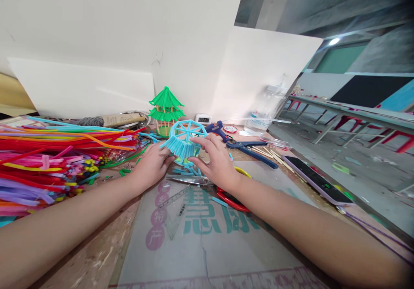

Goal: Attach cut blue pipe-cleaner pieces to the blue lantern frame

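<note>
A light blue pipe-cleaner frame [186, 137], round with spokes and a fringe of short pieces along its near edge, is held up just above the table. My left hand [152, 164] grips its left fringe with closed fingers. My right hand [217, 161] pinches its right side, fingers curled onto the rim. Loose blue offcuts [189, 170] lie under the frame.
A big pile of coloured pipe cleaners [48, 159] fills the left. A green pagoda model [166, 109] stands behind the frame. Scissors with red handles [207, 185], a clear ruler [176, 196], blue pliers [252, 150], a glue gun [216, 129] and a phone [318, 180] lie around.
</note>
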`<action>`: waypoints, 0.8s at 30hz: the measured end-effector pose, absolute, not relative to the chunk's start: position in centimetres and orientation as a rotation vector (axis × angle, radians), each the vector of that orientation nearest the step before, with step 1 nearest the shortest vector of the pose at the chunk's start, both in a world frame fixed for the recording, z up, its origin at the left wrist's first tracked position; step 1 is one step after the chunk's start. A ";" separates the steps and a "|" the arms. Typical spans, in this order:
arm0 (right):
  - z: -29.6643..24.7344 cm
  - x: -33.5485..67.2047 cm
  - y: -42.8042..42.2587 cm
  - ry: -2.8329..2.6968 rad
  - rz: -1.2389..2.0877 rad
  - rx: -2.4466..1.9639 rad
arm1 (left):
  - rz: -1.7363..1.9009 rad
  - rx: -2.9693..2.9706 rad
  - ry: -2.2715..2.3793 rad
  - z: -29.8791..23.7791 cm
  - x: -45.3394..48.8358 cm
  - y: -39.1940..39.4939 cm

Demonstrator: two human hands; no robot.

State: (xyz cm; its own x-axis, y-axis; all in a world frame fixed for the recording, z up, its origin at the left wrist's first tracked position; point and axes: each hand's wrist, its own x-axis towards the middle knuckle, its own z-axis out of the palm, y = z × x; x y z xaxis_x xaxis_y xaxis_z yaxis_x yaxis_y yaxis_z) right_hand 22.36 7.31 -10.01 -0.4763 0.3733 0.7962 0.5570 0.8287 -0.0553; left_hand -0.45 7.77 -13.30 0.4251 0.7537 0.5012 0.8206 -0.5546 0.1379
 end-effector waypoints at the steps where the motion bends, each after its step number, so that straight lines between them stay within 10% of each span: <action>1: -10.0 22.4 7.3 -2.125 -0.258 -0.671 | -0.796 -2.541 -1.407 -13.3 -0.4 7.7; 24: -10.2 22.4 7.3 -2.117 -0.253 -0.661 | -0.801 -2.555 -1.413 -13.3 -0.5 7.8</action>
State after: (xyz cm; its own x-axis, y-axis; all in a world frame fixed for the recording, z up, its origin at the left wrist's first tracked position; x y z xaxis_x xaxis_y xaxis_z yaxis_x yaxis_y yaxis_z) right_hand 22.35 7.33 -10.16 -0.4730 0.3637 0.8025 0.5428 0.8377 -0.0597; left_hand -0.50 7.77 -13.27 0.4266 0.7549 0.4980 0.8152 -0.5595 0.1498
